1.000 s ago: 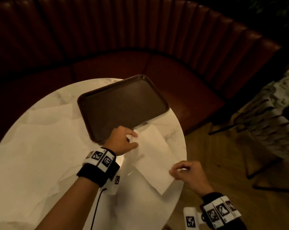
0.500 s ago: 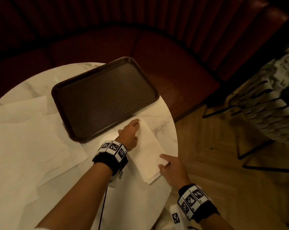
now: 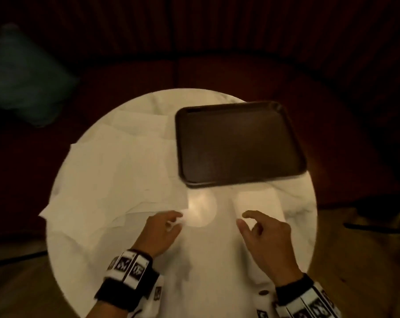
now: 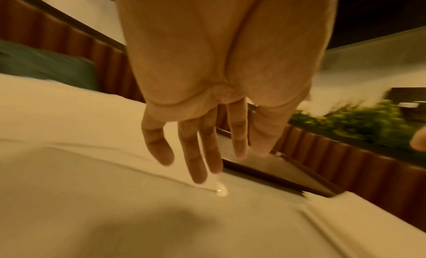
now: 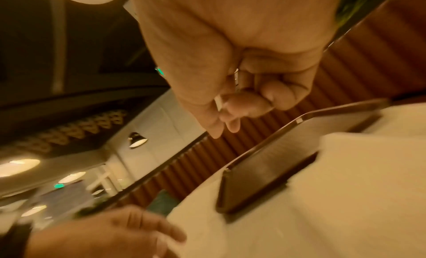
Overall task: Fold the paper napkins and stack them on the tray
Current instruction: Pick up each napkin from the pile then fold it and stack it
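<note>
The dark brown tray (image 3: 240, 145) lies empty on the far right part of the round marble table (image 3: 217, 260). Just in front of it lies a folded white napkin (image 3: 256, 200). My right hand (image 3: 243, 218) hovers at that napkin's near edge, fingers loosely curled and holding nothing (image 5: 228, 123). Several unfolded napkins (image 3: 116, 175) overlap across the table's left half. My left hand (image 3: 177, 220) reaches to the near right corner of that pile, its fingers (image 4: 200, 170) straight and relaxed, tips at the paper's edge (image 4: 92, 161). The tray's rim (image 4: 265, 169) shows just beyond them.
A dark red booth seat (image 3: 217, 72) curves round behind the table, with a teal cushion (image 3: 22, 72) at the far left. Wooden floor (image 3: 355, 260) lies past the table's right edge. A bright lamp reflection (image 3: 201, 210) sits between my hands.
Both hands have come off the folded napkin, which now lies flat in front of the tray. My left hand has moved left to the unfolded pile. The head view has swung left.
</note>
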A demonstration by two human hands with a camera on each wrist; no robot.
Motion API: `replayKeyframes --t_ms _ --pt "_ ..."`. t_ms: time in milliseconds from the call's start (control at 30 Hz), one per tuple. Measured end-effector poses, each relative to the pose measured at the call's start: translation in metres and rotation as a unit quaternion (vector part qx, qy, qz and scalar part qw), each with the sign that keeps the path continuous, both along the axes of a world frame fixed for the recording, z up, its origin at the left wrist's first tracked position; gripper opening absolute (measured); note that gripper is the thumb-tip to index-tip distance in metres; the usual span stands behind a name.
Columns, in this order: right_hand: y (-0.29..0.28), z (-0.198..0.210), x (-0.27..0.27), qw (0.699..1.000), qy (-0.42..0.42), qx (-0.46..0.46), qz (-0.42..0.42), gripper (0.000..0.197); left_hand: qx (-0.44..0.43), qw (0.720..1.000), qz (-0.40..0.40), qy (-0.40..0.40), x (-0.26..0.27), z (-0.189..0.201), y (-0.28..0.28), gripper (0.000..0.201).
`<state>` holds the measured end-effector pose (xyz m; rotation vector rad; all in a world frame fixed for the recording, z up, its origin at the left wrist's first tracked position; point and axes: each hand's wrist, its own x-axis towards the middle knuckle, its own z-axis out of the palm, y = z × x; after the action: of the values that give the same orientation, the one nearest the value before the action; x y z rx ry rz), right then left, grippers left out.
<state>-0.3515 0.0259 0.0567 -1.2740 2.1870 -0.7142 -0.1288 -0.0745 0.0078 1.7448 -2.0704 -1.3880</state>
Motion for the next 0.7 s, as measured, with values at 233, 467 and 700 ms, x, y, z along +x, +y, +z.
replayKeyframes --t_ms 233,467,700 --pt "-0.156 -0.053 0.173 0.96 0.022 0.112 0.255 0.055 0.052 0.984 0.167 -0.047 0.191 -0.014 0.018 0.019" --pt "-0.255 -0.082 0.234 0.949 0.11 0.257 0.145 0.089 0.086 0.979 0.184 -0.006 0.242 -0.046 0.011 0.018" --pt "-0.271 -0.094 0.26 0.947 0.077 0.284 0.132 0.082 0.134 0.976 0.17 0.028 0.273 -0.067 0.01 0.025"
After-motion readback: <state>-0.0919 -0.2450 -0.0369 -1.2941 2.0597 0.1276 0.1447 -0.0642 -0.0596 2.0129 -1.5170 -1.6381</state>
